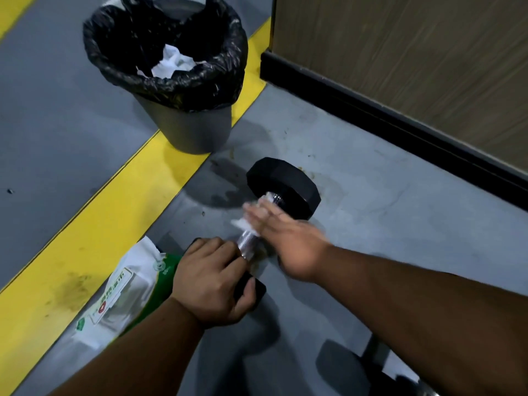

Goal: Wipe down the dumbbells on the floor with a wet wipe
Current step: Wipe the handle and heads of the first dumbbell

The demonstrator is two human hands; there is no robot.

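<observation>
A black dumbbell [285,185] with a chrome handle lies on the grey floor in the middle of the view. My left hand [213,281] grips its near head, fingers curled over the top. My right hand [285,238], blurred, lies flat with straight fingers on a white wet wipe [243,222] pressed against the handle. A second dumbbell [348,367] shows partly at the bottom right, under my right forearm.
A grey bin [185,121] with a black liner and used white wipes inside stands behind the dumbbell. A green and white wet wipe pack [123,290] lies by my left wrist. A yellow floor stripe [85,224] runs diagonally; a wood-panelled wall [400,67] rises at right.
</observation>
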